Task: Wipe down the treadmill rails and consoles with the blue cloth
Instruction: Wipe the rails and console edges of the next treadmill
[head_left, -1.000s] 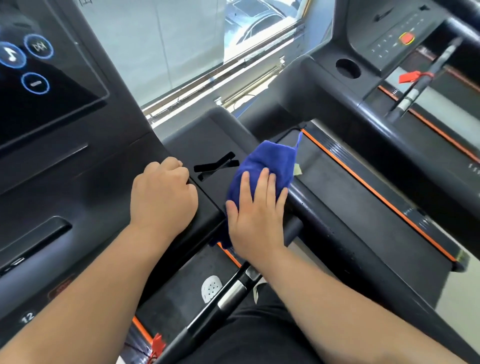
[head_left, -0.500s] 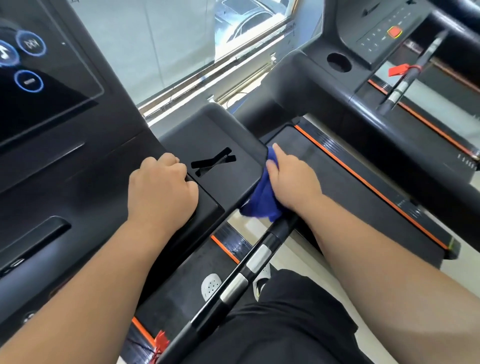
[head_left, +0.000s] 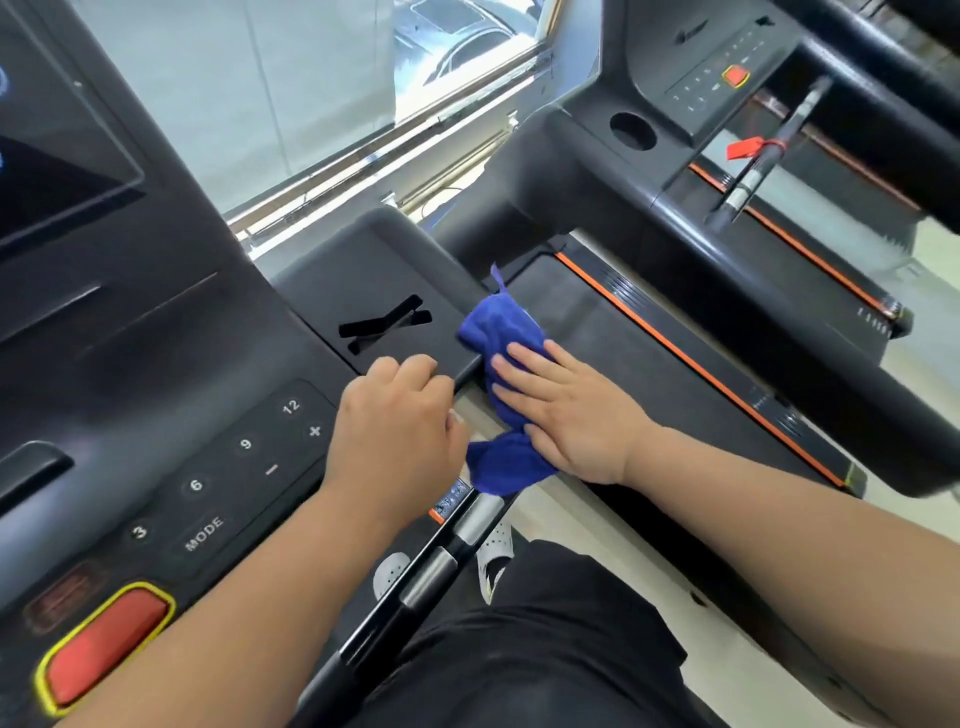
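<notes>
The blue cloth (head_left: 500, 332) is draped over the right edge of the black console tray (head_left: 363, 270), where the side rail starts. My right hand (head_left: 566, 410) lies flat on the cloth with fingers stretched out, pressing it against the rail. A lower fold of the cloth hangs below the palm. My left hand (head_left: 397, 431) rests curled as a loose fist on the console's edge, just left of the cloth, holding nothing. The treadmill console (head_left: 156, 364) with its number keys fills the left side.
A red stop button (head_left: 106, 644) with a yellow rim sits at the lower left. The black handlebar (head_left: 441, 556) with silver sensor bands runs down the middle. A neighbouring treadmill (head_left: 727, 93) stands at the right, its belt edged in orange. A window lies ahead.
My right hand turned from gripping the cloth at the tray's side to lying flat on it. The cloth now shows above and below the hand. The view has shifted, revealing the keypad and stop button.
</notes>
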